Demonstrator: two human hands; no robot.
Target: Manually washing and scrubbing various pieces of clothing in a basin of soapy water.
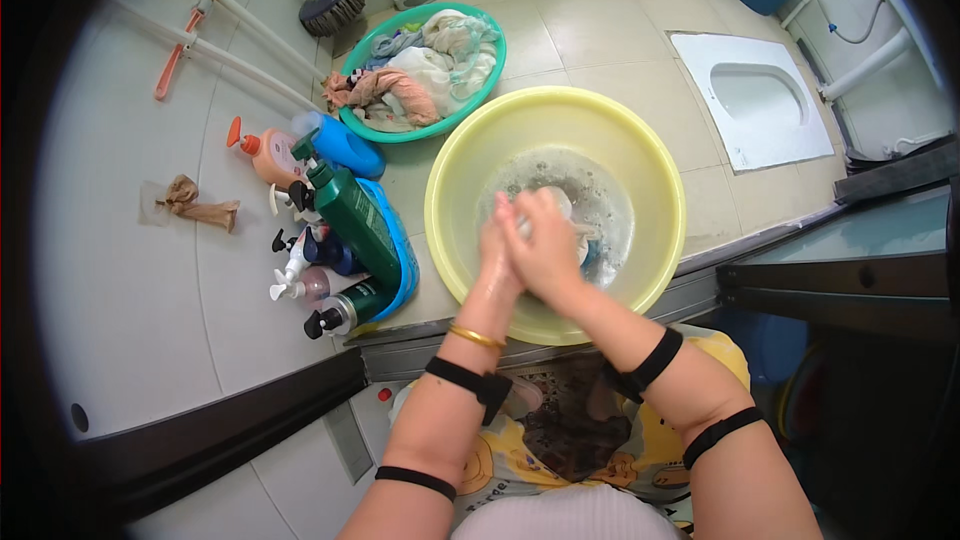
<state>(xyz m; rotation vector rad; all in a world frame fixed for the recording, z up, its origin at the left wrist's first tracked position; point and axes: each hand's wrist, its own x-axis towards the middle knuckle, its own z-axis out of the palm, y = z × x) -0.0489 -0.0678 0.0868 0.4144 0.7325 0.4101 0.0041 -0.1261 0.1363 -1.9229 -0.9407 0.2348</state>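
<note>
Both hands are pressed together above soapy water in a large yellow plastic basin [450,165]. My left hand [495,244] lies palm inward against my right hand [549,247], whose fingers curl over it. Between them and just beyond the right fingers shows a whitish wet cloth [557,199], mostly hidden by the hands. Grey, foamy water [611,202] covers the basin's bottom. Beside my right hand, a white and blue item [588,249] sits partly in the water; its kind is unclear.
A green plastic basin [498,79] heaped with laundry [420,67] stands beyond, to the left. A blue basket [405,262] of pump bottles [352,214] flanks the yellow basin near the wall. To the right are a squat toilet [757,101] and a raised door sill [690,292].
</note>
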